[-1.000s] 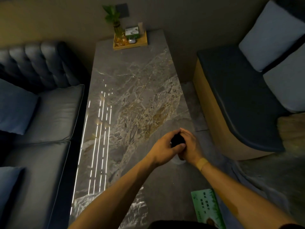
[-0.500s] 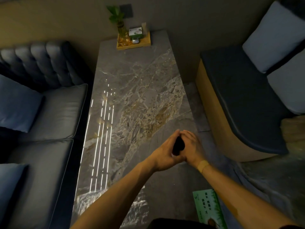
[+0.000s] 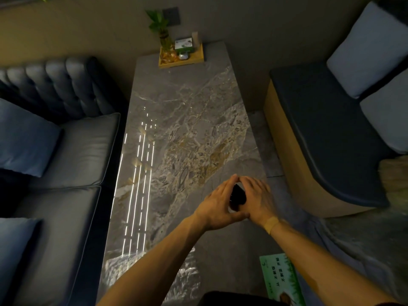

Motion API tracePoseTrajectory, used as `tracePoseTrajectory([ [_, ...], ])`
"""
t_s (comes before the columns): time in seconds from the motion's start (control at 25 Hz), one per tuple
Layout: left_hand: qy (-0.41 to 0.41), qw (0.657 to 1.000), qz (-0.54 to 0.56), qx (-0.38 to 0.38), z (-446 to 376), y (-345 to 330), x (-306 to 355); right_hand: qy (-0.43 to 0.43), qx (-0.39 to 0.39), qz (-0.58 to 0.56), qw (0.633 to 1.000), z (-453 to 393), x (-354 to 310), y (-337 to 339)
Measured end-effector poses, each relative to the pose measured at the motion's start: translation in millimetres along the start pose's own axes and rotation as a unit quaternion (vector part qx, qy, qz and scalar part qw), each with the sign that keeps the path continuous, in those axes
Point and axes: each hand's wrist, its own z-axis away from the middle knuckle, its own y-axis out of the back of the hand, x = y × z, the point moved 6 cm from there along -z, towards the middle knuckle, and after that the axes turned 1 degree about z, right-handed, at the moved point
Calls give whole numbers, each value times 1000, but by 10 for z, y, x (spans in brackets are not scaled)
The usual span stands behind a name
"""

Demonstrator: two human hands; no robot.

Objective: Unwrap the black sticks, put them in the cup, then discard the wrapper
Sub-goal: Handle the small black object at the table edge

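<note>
A bundle of black sticks (image 3: 238, 196) shows as a dark shape between my two hands, above the near right part of the marble table (image 3: 187, 120). My left hand (image 3: 217, 206) wraps it from the left, its thumb reaching underneath toward my right wrist. My right hand (image 3: 257, 199) lies against the right side of the bundle with spread, fairly straight fingers. The fingertips of both hands meet above the bundle. A small pale patch (image 3: 230, 209) peeks out below the sticks; I cannot tell whether it is the cup or the wrapper. Most of the bundle is hidden.
A wooden tray (image 3: 199, 57) with a plant in a vase and small boxes stands at the table's far end. A dark sofa (image 3: 66, 151) runs along the left, a cushioned bench (image 3: 320, 129) along the right. A green printed pack (image 3: 280, 281) lies at the near right.
My fingers have straightened from a curled grip into a tent over the black bundle, and both hands have shifted slightly away from me. More of the dark bundle shows between them.
</note>
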Motion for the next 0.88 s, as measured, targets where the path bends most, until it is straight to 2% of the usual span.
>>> tracePoseTrajectory([
  [0.2,-13,999,-29,8,26,-30,-70,11,2,21,1000,19,-15,-21],
  [0.36,-49,992,-44,107,22,3,35,29,18,10,999,35,-21,2],
  [0.44,-58,988,-54,130,-7,-59,98,30,14,13,999,46,-20,6],
  [0.68,24,985,-2,169,-141,-168,126,-4,7,31,999,66,-19,-3],
  [0.8,1,983,-18,184,-155,-140,119,2,11,66,998,65,-45,-6],
  [0.88,-8,981,11,195,-155,-141,105,1,11,71,997,61,-40,-13],
])
